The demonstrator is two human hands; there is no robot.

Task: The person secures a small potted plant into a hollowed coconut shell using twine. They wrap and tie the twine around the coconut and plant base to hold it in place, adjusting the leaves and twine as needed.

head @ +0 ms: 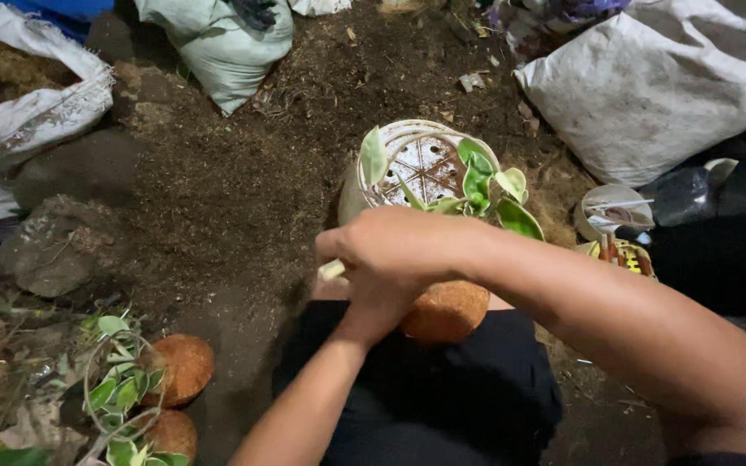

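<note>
Both hands meet at the centre of the frame. The right hand (pixel 399 250) lies on top, fingers curled shut over something pale that pokes out at its left edge; what exactly it grips I cannot tell. The left hand (pixel 369 315) is mostly hidden beneath it, so its grip cannot be made out. Just under them sits a round brown coir ball (pixel 449 311), touching the hands and resting against the person's black-clad lap (pixel 425 397).

Right behind the hands stands a white plastic pot (pixel 416 164), tilted so its slotted bottom shows, with a green-and-cream leafy plant (pixel 485 185) spilling over its rim.

At the upper right lies a large grey-white sack (pixel 649 95); 1 more pale sack (pixel 218 43) is at top centre and an open one (pixel 36 112), filled with brown fibre, at the upper left. At the right edge, beside a black bag (pixel 692 194), stands a small white cup (pixel 610 211) with a yellow packet (pixel 628 256) just below it. Lower left holds 2 more coir balls (pixel 185 367) beside variegated cuttings (pixel 123 388) on a wire hoop. Loose dark soil (pixel 235 190) covers the ground.

The right forearm crosses from the lower right, the left rises from the bottom centre.
</note>
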